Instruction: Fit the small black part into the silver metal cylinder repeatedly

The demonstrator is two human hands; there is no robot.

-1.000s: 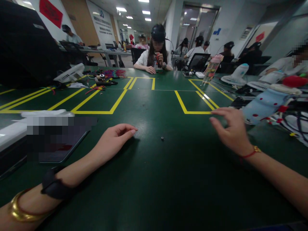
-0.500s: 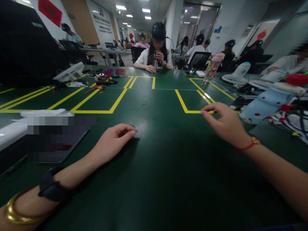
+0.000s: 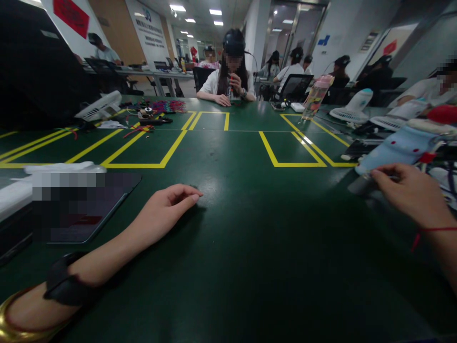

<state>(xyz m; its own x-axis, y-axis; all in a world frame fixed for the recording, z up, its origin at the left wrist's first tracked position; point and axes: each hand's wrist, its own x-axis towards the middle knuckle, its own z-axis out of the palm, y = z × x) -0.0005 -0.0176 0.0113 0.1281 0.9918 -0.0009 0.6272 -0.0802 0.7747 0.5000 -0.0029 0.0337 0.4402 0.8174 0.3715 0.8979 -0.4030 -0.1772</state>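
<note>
My left hand (image 3: pixel 170 205) rests on the green table (image 3: pixel 228 267) left of the middle, thumb and fingertips drawn together. A tiny dark bit shows behind its fingertips, too small to name. At the right, my right hand (image 3: pixel 410 190) is pinched, thumb and index finger close together, beside a light blue bottle-shaped thing (image 3: pixel 396 145) with red dots. By its fingertips is a translucent greyish piece (image 3: pixel 361 185); I cannot tell whether the hand grips it or it is part of the blue thing.
A dark tablet-like screen (image 3: pixel 117 205) lies at the left beside a white object (image 3: pixel 64 167). Wires and small parts (image 3: pixel 153 119) lie at the far left. A pink-lidded bottle (image 3: pixel 316 97) and white fans (image 3: pixel 353 107) stand at the right. A person (image 3: pixel 228 81) sits opposite.
My right hand has moved right and slightly down, from beside the yellow tape to the blue dotted thing. My left hand has stayed nearly in place.
</note>
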